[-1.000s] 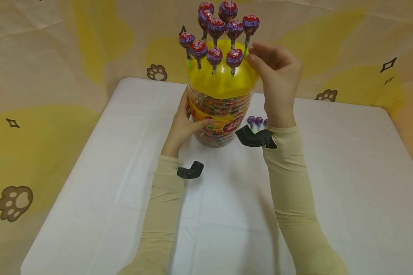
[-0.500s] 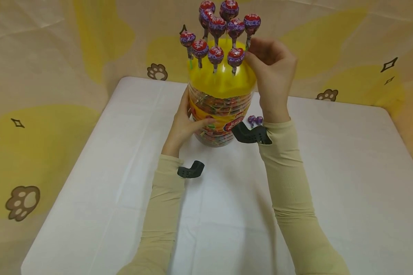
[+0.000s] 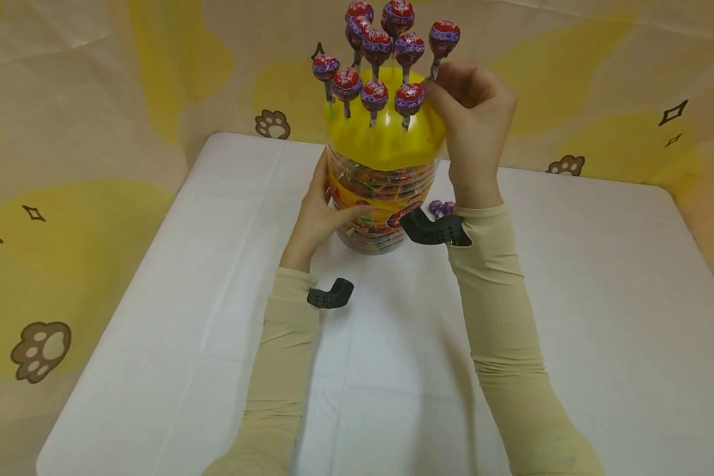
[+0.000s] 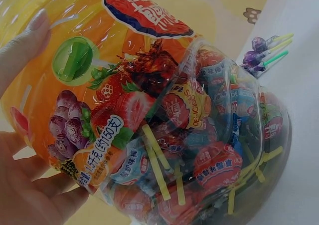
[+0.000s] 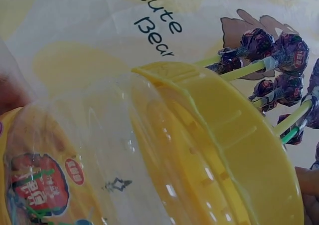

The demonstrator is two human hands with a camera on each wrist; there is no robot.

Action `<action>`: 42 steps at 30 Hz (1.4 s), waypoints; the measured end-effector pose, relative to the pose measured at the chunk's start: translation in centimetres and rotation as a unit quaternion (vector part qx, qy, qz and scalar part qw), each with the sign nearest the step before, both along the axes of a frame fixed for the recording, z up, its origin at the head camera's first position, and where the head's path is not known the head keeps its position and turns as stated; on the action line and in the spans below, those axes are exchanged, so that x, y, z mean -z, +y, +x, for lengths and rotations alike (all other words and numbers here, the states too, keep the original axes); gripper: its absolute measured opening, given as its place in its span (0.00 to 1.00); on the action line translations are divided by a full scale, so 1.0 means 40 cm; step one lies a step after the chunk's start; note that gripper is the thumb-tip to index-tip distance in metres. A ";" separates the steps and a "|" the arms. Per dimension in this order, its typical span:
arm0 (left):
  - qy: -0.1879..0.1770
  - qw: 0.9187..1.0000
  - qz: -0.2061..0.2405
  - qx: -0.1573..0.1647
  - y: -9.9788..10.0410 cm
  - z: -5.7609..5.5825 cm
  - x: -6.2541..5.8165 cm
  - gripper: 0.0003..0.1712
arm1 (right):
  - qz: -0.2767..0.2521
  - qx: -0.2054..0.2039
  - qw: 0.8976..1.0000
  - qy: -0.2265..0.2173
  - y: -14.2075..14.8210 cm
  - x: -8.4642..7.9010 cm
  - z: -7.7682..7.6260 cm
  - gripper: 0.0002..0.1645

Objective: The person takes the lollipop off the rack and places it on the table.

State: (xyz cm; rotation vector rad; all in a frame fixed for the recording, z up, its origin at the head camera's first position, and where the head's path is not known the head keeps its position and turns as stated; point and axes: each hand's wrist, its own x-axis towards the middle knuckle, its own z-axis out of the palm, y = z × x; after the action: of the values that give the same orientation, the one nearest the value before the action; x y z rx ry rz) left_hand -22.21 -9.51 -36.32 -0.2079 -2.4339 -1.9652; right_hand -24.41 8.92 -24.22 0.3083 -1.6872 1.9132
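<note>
A big clear plastic candy jar point(image 3: 377, 192) with a yellow lid point(image 3: 387, 145) stands on the table. My left hand point(image 3: 318, 221) grips its left side, thumb across the front label; in the left wrist view, wrapped lollipops point(image 4: 217, 167) show through its wall. Several red and purple lollipops point(image 3: 374, 97) stand upright in the lid, heads up. At the lid's right edge my right hand point(image 3: 478, 125) pinches one lollipop point(image 3: 444, 38) below its head, and the fingers hide its stick. In the right wrist view the lid point(image 5: 239, 120) fills the middle, sticks rising from it.
A few loose purple lollipops point(image 4: 251, 58) lie on the white table point(image 3: 601, 297) to the right of the jar, partly behind my right wrist in the head view. A patterned cloth backdrop point(image 3: 571, 86) rises behind the table's far edge.
My right hand first shifted left and slightly up, closer in on the stick. The pinched lollipop has since moved a little up and right. The left hand and jar stay almost still.
</note>
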 end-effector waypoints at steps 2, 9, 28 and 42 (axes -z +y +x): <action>0.000 1.000 0.003 0.001 0.000 0.000 -0.001 0.60 | -0.003 0.000 1.000 -0.001 -0.002 -0.002 0.003 0.06; -0.004 1.000 0.002 0.000 0.001 0.002 -0.003 0.60 | -0.026 0.001 0.999 -0.023 -0.010 -0.020 0.016 0.06; 0.006 1.000 0.009 0.003 0.001 0.001 0.001 0.60 | -0.086 -0.028 0.996 -0.003 0.030 -0.005 0.043 0.06; 0.010 1.000 0.010 0.004 0.001 0.001 0.002 0.60 | -0.124 -0.023 0.992 -0.007 0.101 0.068 0.078 0.02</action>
State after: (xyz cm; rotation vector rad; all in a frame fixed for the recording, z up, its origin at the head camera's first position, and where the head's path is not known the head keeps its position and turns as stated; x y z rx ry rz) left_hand -22.17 -9.46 -36.39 -0.2367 -2.4049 -1.9798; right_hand -21.28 12.95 -26.92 0.2393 -1.4410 2.1358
